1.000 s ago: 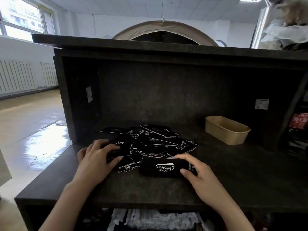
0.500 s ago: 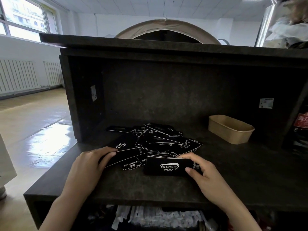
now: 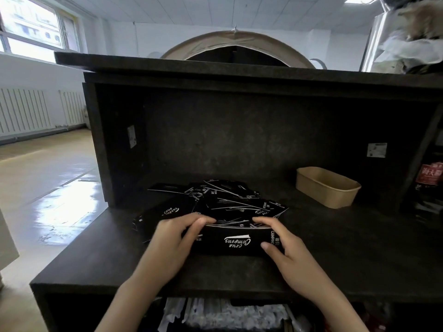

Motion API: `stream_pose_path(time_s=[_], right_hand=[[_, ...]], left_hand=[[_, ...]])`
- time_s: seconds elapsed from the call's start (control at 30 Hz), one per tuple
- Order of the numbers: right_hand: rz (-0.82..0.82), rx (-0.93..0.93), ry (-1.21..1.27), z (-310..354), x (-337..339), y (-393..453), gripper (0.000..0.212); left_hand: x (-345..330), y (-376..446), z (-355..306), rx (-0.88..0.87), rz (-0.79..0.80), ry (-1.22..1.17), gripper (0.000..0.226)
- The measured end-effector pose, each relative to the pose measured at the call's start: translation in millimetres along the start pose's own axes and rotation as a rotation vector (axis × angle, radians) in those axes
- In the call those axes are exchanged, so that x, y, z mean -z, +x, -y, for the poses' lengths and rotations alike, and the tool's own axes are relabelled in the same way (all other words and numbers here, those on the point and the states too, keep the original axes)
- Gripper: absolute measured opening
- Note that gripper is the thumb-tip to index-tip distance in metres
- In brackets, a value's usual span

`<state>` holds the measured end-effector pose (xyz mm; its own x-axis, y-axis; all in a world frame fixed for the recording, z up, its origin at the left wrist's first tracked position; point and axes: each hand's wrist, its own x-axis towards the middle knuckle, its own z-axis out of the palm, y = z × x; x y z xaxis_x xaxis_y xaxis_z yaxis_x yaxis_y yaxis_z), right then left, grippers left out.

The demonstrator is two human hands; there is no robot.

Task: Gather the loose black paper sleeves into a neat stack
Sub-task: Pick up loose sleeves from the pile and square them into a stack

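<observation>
Both hands are clamped on a gathered stack of black paper sleeves (image 3: 236,242) at the front-centre of the dark bench (image 3: 359,255). Left hand (image 3: 172,238) grips the stack's 9 o'clock end, fingers curled over the top edge, thumb on the near face. Right hand (image 3: 284,245) grips the 3 o'clock end likewise, fingers over the top, thumb pressed on the front by the white lettering. Stack stands on its long edge, tilted twd the person, white script logo facing the camera upside down. Loose sleeves (image 3: 230,200) lie fanned and overlapping just behind it at 12 o'clock, a few more (image 3: 165,212) spilling out at 10 o'clock, touching the left hand's knuckles. Tan paper tray (image 3: 327,186) sits well apart at 2 o'clock, by the back wall.
</observation>
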<state>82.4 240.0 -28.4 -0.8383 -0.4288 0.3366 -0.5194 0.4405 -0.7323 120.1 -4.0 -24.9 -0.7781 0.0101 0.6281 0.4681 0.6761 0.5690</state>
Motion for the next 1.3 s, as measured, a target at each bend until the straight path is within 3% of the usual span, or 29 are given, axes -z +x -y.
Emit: stream_pose_path(time_s=[0.17, 0.3, 0.47, 0.6, 0.7, 0.83, 1.0, 1.1, 1.3], right_hand=[[-0.022, -0.033, 0.07, 1.2, 0.5, 0.4, 0.047], [-0.087, 0.025, 0.084, -1.1, 1.6, -0.1, 0.062], [-0.062, 0.047, -0.037, -1.8, -0.1, 2.8, 0.02], [-0.05, 0.046, -0.045, -2.4, -0.4, 1.7, 0.012], [-0.045, 0.036, -0.02, -2.7, 0.7, 1.3, 0.012], [-0.037, 0.041, 0.005, -4.1, 1.5, 1.2, 0.009], [-0.042, 0.023, 0.023, -3.4, 0.7, 1.1, 0.01], [-0.043, 0.002, 0.035, -3.2, 0.5, 0.9, 0.013], [-0.045, -0.014, 0.036, -2.6, 1.0, 0.0, 0.014]], left_hand=[[-31.9, 10.2, -21.9, -0.022, 0.132, -0.065, 0.024], [-44.0, 11.2, -18.1, -0.072, 0.134, -0.016, 0.025], [-43.7, 5.9, -15.9, -0.107, 0.149, 0.035, 0.038], [-43.2, 2.0, -17.2, -0.109, 0.198, 0.054, 0.038], [-41.2, 3.4, -20.0, -0.111, 0.132, 0.008, 0.026], [-21.9, 5.7, -4.7, -0.039, -0.022, 0.01, 0.025], [18.0, -4.1, 36.9, 0.129, -0.001, 0.436, 0.044], [27.4, -7.8, 48.7, 0.279, 0.057, 0.529, 0.049], [26.2, -8.2, 49.0, 0.291, 0.045, 0.527, 0.032]])
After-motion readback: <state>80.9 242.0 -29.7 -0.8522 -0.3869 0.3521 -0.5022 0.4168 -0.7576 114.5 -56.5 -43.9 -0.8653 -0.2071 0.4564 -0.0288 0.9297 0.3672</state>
